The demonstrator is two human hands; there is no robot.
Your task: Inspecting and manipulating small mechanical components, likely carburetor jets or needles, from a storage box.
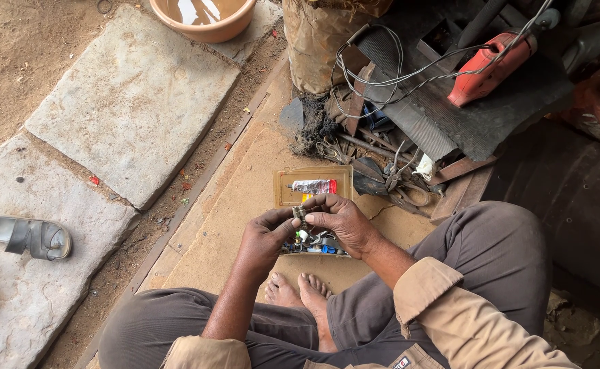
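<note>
Both your hands meet over the open parts box point(283, 183). The small dark metal piece point(299, 213) stands roughly upright, pinched between your left hand point(264, 236) and right hand point(341, 220), fingers closed on it from either side, equally near.

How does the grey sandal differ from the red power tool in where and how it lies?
The grey sandal lies flat on a pale stone slab, out in the open; the red power tool rests tilted on a dark ridged mat among clutter. The sandal lies bare, while grey cord loops over and beside the tool. Neither is touched by the left hand or right hand.
</note>
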